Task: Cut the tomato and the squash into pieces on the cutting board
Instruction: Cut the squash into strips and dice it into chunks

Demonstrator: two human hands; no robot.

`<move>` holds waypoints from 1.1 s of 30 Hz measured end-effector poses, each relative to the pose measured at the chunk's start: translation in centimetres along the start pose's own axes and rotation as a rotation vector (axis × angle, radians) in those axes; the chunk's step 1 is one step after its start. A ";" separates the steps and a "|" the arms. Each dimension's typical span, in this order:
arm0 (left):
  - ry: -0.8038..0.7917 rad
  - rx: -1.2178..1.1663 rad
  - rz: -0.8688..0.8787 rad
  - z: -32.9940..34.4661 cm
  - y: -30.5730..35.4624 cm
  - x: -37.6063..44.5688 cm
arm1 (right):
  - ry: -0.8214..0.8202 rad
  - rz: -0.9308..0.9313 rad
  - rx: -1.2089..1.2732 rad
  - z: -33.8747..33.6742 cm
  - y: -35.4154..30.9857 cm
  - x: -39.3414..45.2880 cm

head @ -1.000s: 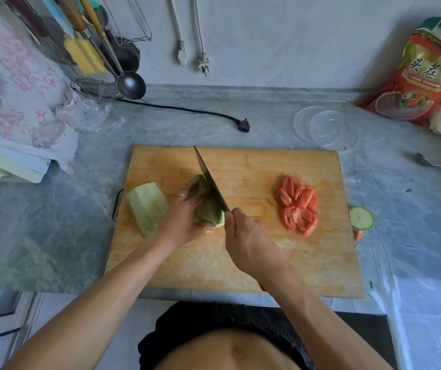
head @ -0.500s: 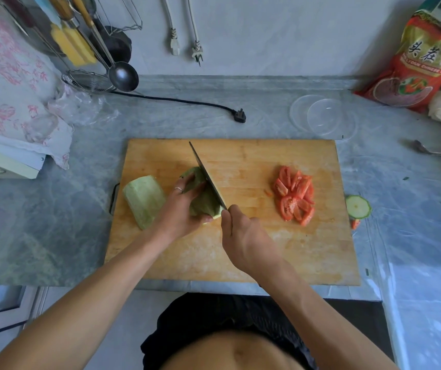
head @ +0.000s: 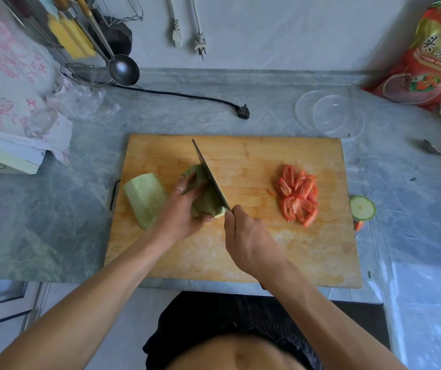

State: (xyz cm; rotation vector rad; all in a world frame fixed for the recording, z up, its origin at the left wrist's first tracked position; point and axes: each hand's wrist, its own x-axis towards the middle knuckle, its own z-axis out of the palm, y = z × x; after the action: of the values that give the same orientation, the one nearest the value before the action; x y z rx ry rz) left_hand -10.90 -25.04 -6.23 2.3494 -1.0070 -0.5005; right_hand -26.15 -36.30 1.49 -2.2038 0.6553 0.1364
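Squash half (head: pixel 205 201) under the blade near the middle of the cutting board (head: pixel 240 252), flat side apparently down, rounded skin up. Held from the left by the left hand (head: pixel 180 213), closed over the piece, fingertips (head: pixel 191 182) lying just beside the knife (head: pixel 208 174). Knife gripped by the right hand (head: pixel 248 241), closed around the handle, blade edge set into the right end of the piece. Second squash half (head: pixel 146 200) unheld near the left edge of the board. Tomato pieces (head: pixel 298 194) already cut, heaped toward the right edge.

Main hazard: fingertips beside the blade. Probable cause: smooth skin sliding under pressure, or guiding fingers left extended rather than curled back. Likely result: a cut to the left hand.

Second hazard: piece rocking or rolling if not seated flat. Likely result: uneven slices, blade deflecting toward the left hand.

Third hazard: cut pieces spreading toward the tomato or off the board. One squash slice (head: pixel 362 208) already off the right edge of the board, on the surface (head: pixel 267 110).

Fourth hazard: board sliding on the smooth surface under a hard chop, near edge of board close to the front edge of the surface.

Power plug (head: pixel 243 113) and cord beyond the far edge of the board, well apart from the blade; low risk.
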 end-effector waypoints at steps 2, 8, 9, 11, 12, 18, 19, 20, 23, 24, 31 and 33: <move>0.004 0.002 0.006 0.0 0.0 -0.1 | 0.041 0.000 0.079 0.4 0.3 0.0; -0.003 -0.018 -0.009 -0.4 1.0 0.0 | -0.070 0.085 -0.054 0.0 0.0 0.3; -0.003 -0.011 -0.008 -0.6 1.1 0.0 | -0.073 0.075 -0.064 0.1 0.0 0.4; -0.006 0.005 0.007 -0.6 1.2 0.2 | -0.034 0.027 -0.040 0.3 0.2 0.4; -0.008 0.012 0.012 -0.5 1.0 0.1 | -0.001 -0.003 0.004 0.5 0.3 0.3; 0.008 -0.016 0.034 -0.2 0.5 0.0 | 0.034 -0.003 0.060 1.1 0.8 0.9; 0.004 -0.020 0.029 -0.1 0.4 0.1 | 0.005 0.008 0.013 1.2 0.8 1.5; 0.007 -0.021 0.020 0.0 0.3 0.1 | -0.023 0.033 -0.028 1.4 1.1 1.9; -0.006 -0.034 0.009 0.2 -0.3 0.1 | 0.035 0.042 0.048 2.3 1.5 1.8; 0.004 -0.035 0.010 0.2 -0.5 0.2 | 0.049 0.026 0.064 2.2 1.3 1.8; -0.021 -0.037 -0.048 0.5 -0.4 0.3 | 0.058 0.036 0.098 2.5 1.7 1.6; -0.027 -0.045 -0.057 0.4 -0.3 0.2 | 0.053 0.046 0.093 2.5 1.7 1.6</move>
State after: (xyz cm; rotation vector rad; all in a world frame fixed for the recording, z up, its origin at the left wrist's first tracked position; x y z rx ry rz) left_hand -10.76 -25.16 -6.75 2.3421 -0.9336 -0.5718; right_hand -25.38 -36.00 -1.82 -2.1104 0.7277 0.0697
